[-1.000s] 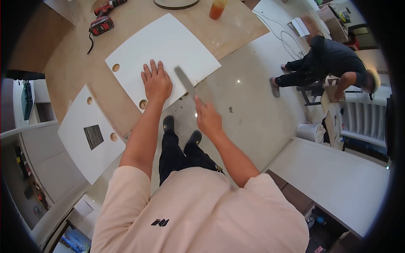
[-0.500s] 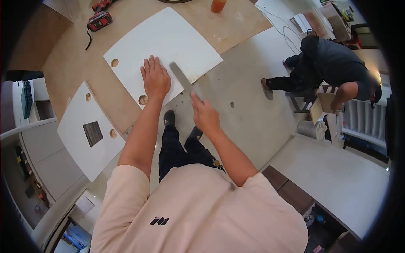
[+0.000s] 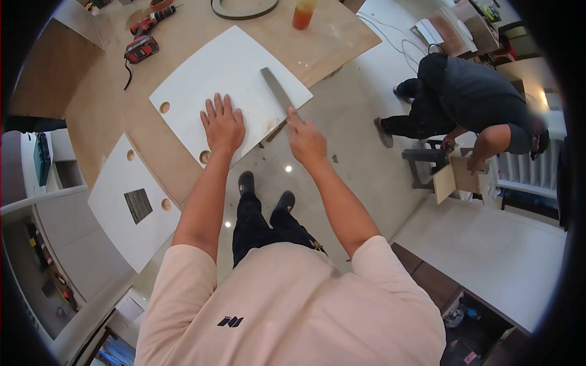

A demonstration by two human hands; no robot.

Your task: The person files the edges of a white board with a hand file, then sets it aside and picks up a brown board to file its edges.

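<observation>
A white panel [image 3: 235,67] with two round hinge holes lies on the brown worktable. My left hand [image 3: 223,128] rests flat on it near the front edge, fingers spread. In my right hand [image 3: 307,141] is a flat grey file [image 3: 278,90], gripped at its near end with the index finger stretched along it. The file slants over the panel's near right edge, its tip above the white surface. Whether it touches the edge cannot be made out. Crumbs or dust lie along that edge.
Left of me lies a second white panel [image 3: 110,204] bearing a dark rectangle [image 3: 138,205]. On the worktable [image 3: 122,91] are a red cordless drill [image 3: 143,43], a jar of orange liquid [image 3: 303,14] and a coiled strip [image 3: 244,13]. A co-worker [image 3: 470,97] bends over boards at right.
My right hand and the file have shifted right along the panel's edge. The left hand sits slightly lower in view. The co-worker's hands now show at a board.
</observation>
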